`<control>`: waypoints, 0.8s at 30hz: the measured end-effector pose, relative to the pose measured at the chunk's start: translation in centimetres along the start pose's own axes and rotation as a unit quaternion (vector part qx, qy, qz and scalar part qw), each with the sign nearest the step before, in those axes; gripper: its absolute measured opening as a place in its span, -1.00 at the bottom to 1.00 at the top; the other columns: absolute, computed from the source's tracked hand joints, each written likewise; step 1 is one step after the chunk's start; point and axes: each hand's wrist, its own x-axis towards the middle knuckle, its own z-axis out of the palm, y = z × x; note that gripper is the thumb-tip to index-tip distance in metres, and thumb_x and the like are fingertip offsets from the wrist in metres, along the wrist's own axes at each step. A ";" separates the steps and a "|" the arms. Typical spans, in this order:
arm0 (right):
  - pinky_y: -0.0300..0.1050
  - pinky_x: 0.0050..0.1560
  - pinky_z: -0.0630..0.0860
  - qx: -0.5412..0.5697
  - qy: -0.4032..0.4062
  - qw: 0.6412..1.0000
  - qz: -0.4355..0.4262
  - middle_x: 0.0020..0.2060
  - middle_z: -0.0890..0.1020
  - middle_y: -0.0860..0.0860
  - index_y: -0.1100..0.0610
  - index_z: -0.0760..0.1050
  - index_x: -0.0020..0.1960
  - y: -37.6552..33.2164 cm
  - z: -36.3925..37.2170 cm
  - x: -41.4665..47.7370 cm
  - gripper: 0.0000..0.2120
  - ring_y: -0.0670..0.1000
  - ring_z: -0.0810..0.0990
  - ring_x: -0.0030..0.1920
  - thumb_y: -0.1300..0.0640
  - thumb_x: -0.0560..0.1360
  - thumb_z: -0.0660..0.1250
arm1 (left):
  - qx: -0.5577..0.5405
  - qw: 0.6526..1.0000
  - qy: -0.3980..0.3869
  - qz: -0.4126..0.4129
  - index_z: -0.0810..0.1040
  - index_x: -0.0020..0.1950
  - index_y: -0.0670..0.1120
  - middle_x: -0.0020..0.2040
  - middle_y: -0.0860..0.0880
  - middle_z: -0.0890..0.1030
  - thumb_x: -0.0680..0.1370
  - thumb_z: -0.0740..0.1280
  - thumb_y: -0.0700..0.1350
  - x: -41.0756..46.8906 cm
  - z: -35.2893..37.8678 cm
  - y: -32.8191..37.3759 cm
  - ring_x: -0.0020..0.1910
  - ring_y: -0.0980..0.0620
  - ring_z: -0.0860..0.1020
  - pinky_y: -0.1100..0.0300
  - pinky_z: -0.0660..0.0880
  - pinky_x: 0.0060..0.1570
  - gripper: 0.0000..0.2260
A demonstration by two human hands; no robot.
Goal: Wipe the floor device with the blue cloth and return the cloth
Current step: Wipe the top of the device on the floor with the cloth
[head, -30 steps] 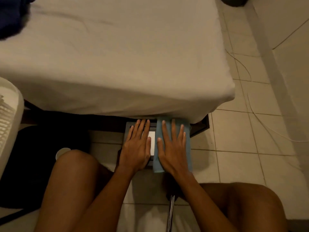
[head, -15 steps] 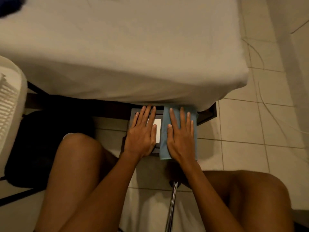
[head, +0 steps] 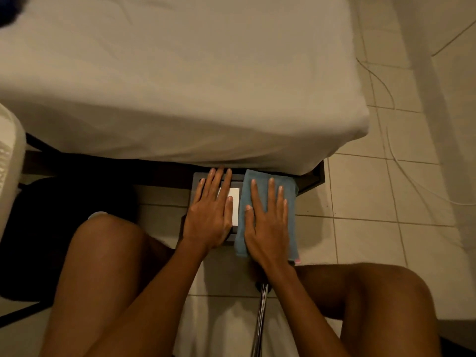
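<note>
Head view shows two hands, both flat with fingers spread. One right hand (head: pixel 268 222) presses palm-down on the one blue cloth (head: pixel 289 202), which is folded into a long rectangle and lies over the right part of the floor device (head: pixel 235 237). One left hand (head: pixel 210 217) lies just beside it, palm-down on the device's left part, grasping nothing. Between the two hands a strip of the device's white panel (head: pixel 235 204) shows. The single dark, flat device sits on the tiled floor (head: pixel 365 191), its far edge under the overhang of a bed with a pale sheet (head: pixel 180 86), which hides the far ends of the left fingertips. Two bare knees frame the hands, one on each side. A metal tube (head: pixel 260 323) runs up between the legs. Thin cables (head: pixel 401 161) trail over the tiles at right. A white ribbed object (head: pixel 9 161) stands at the left edge.
</note>
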 end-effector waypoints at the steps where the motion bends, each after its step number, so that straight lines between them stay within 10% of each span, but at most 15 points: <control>1: 0.12 0.58 -0.16 0.002 -0.004 1.000 -0.004 0.63 -0.11 0.05 -0.08 -0.07 0.63 0.0 0.0 0.1 -0.44 0.11 -0.19 0.62 -0.10 0.67 -0.02 | 0.000 1.000 -0.001 0.001 -0.07 0.62 -0.04 0.64 -0.04 -0.04 0.67 -0.07 0.03 0.0 0.0 -0.1 0.61 0.06 -0.14 0.01 -0.03 0.59 -0.48; 24: 0.07 0.58 -0.21 0.012 -0.018 1.000 -0.010 0.63 -0.17 0.01 -0.12 -0.13 0.63 0.3 -0.3 0.5 -0.44 0.05 -0.24 0.61 -0.09 0.68 -0.03 | -0.007 1.000 -0.006 0.004 -0.10 0.62 -0.03 0.64 -0.02 -0.06 0.67 -0.07 0.04 0.0 -0.3 -0.1 0.61 0.08 -0.17 0.06 -0.10 0.59 -0.48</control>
